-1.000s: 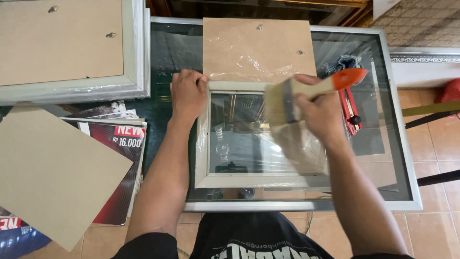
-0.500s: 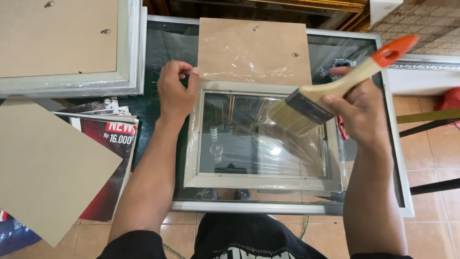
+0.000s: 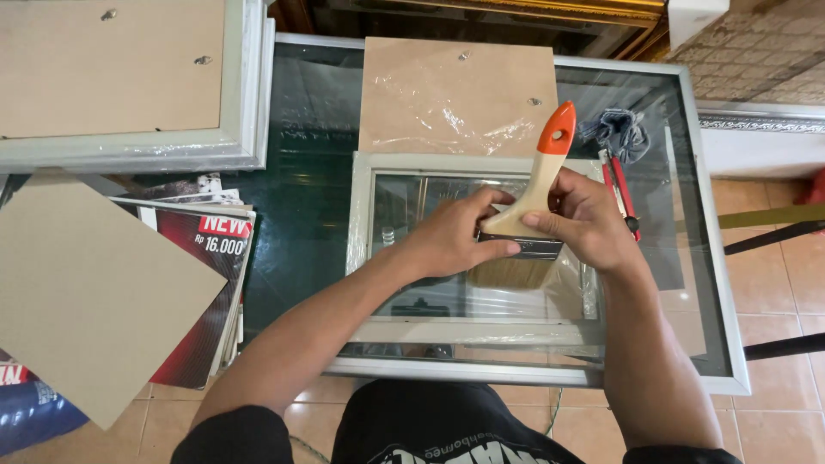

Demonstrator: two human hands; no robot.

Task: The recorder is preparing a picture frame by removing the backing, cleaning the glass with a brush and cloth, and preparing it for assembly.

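Note:
A wide paintbrush (image 3: 531,206) with a wooden handle, orange tip and pale bristles stands bristles-down over the glass of a small white picture frame (image 3: 369,249). My right hand (image 3: 593,225) grips its handle and metal band. My left hand (image 3: 451,241) pinches the metal band from the left side. The frame lies flat on a glass-topped table (image 3: 301,198). A brown backing board (image 3: 455,94) wrapped in clear film lies just beyond the frame.
A larger white frame (image 3: 129,77) lies face down at the upper left. A loose brown board (image 3: 86,292) rests on magazines (image 3: 210,249) at the left. Red-handled pliers (image 3: 620,189) and a grey cloth (image 3: 619,129) sit right of the frame. Tiled floor lies below.
My left hand left the frame's top-left corner and came onto the brush's metal band. My right hand turned the brush upright and brought it down over the middle of the glass.

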